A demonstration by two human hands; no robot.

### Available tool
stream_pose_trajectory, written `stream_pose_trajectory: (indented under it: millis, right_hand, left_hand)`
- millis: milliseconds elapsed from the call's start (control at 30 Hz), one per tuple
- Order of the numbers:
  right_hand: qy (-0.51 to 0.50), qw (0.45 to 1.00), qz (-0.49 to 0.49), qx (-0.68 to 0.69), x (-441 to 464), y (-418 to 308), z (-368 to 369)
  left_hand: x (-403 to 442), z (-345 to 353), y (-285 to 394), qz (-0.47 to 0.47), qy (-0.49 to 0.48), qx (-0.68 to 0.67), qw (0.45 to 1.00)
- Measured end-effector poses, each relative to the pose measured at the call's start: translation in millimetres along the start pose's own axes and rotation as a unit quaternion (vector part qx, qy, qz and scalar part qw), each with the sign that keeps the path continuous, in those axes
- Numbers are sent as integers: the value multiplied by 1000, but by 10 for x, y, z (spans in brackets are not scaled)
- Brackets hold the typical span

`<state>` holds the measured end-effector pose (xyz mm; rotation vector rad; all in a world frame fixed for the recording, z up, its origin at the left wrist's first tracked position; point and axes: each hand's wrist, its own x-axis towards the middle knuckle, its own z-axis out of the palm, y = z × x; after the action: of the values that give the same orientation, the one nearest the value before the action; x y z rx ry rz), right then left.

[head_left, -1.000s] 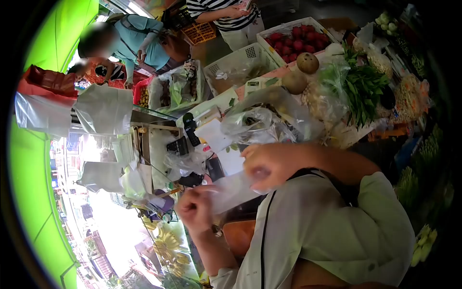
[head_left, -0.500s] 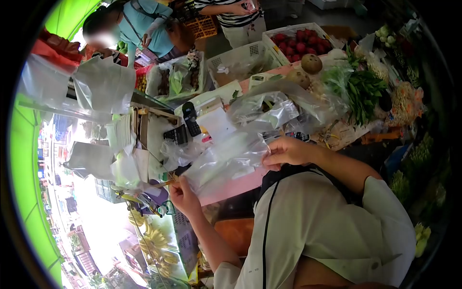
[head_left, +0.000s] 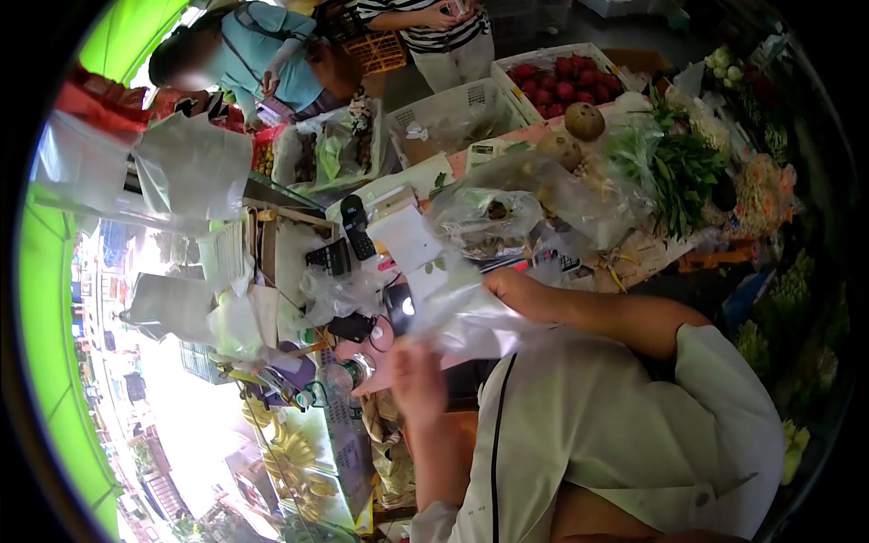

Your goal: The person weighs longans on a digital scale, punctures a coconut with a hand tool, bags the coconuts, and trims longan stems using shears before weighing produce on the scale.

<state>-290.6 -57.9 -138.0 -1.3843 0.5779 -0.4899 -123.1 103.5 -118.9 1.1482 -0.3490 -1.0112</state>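
Note:
A clear plastic bag (head_left: 466,312) is bunched between my two hands over the pink table edge. My left hand (head_left: 419,378) is smeared by motion at the bag's left end, its fingers not clear. At the other end, my right hand (head_left: 518,291) is closed on the bag. Beyond the bag lie a white paper pad (head_left: 405,239), a black cordless phone (head_left: 358,226) and a dark smartphone (head_left: 399,309). Another large clear bag (head_left: 493,217) with contents I cannot make out rests behind my right hand.
Red produce fills a white crate (head_left: 557,83); leafy greens (head_left: 681,176) lie at the right. Two brown round fruits (head_left: 584,121) sit nearby. Bananas (head_left: 291,452) are at lower left. Two people, one in a blue top (head_left: 272,63), one in stripes (head_left: 430,32), stand across the stall.
The bag was stretched wide between my hands half a second ago and is now gathered. My left hand has moved right and slightly down, uncovering the smartphone and table corner.

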Motion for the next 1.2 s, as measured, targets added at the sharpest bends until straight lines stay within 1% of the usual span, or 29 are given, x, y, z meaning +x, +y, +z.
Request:
stream_pose_trajectory:
  millis: [33,100,167,200,233,267,300,333,367,400,433,467,533,600,633,733,767,800,833,867,900,933,967,1000,1033,1067,1100,1133,1200]
  right_hand:
    - [6,1000,-3,3,5,95,-70]
    - [5,929,22,-370,-38,237,-292]
    - [27,902,31,-429,-29,613,-474]
    - [-18,866,56,-496,-26,642,-463]
    - [-66,822,79,-559,-7,675,-462]
    - [1,846,-23,-532,-13,940,-422]
    - [13,913,-68,-401,-42,799,-349]
    - [70,909,-196,-361,-25,659,-218]
    - [75,909,-199,-358,-16,368,-170]
    - [29,905,-254,-340,-32,9,-153]
    - [-16,896,-308,-319,-49,-210,-147]
    - [-14,897,-312,-314,-39,-274,-165]
    - [-104,883,-337,-309,-15,-371,-231]
    - [-90,898,-321,-288,-122,-573,-437]
    - [-77,913,-299,-268,-181,-609,-558]
    - [-84,894,-327,-293,-382,-692,-1024]
    - [-69,897,-344,-267,-420,-645,-1135]
    - [-59,906,-339,-248,-446,-809,-1289]
    - [-12,901,-368,-230,-439,-1009,-1464]
    - [36,895,-392,-207,-407,-1120,-1659]
    - [93,890,-406,-186,-355,-1073,-1953]
    - [199,949,-240,-51,-352,-962,-2164]
    - [273,927,-243,82,-145,-723,-2474]
    - [330,920,-212,-17,71,-577,-2825]
    - [383,899,-178,-115,241,-430,-3122]
    - [381,900,-182,-111,359,-219,-3326]
    - [335,893,-55,-294,472,15,-3492]
    - [271,841,74,-463,558,255,-3593]
    - [215,808,86,-542,606,701,-3618]
  left_hand:
    - [-13,-147,140,9,26,-67,997]
    - [-190,-504,560,42,3,-255,966]
    - [-290,-672,865,71,-127,-344,927]
    - [-305,-675,999,79,-207,-366,904]
    - [-313,-597,917,87,-166,-323,928]
    - [-320,-478,851,91,-124,-276,949]
    - [-325,-335,795,91,-83,-228,966]
    - [-301,-183,740,69,-114,-141,981]
    - [-279,-9,695,53,-149,-51,986]
    - [-256,183,647,-31,-222,-89,970]
    - [-272,186,527,-44,-239,-11,970]
    - [-276,444,554,32,-243,154,957]
    - [-212,666,551,109,-235,320,911]
    - [7,395,311,134,-64,464,874]
    - [122,160,249,87,21,455,886]
    - [210,-711,-47,113,97,486,861]
    - [170,-705,-52,6,167,339,926]
    - [128,-695,-57,-74,263,169,947]
    - [48,-690,-94,-52,260,78,961]
    - [-145,-747,-110,44,196,371,906]
    - [-373,-831,-106,123,115,631,757]
    - [-451,-996,-174,37,159,626,763]
    - [-454,-1110,-262,-50,198,611,765]
    - [-514,-995,-268,-117,258,637,717]
    - [-597,-1062,-364,-114,262,638,715]
    - [-736,-1240,-502,-132,294,667,671]
    - [-864,-1451,-648,-150,327,693,625]
    - [-944,-1698,-805,-149,334,693,621]
    - [-1018,-1930,-1012,-137,436,599,657]
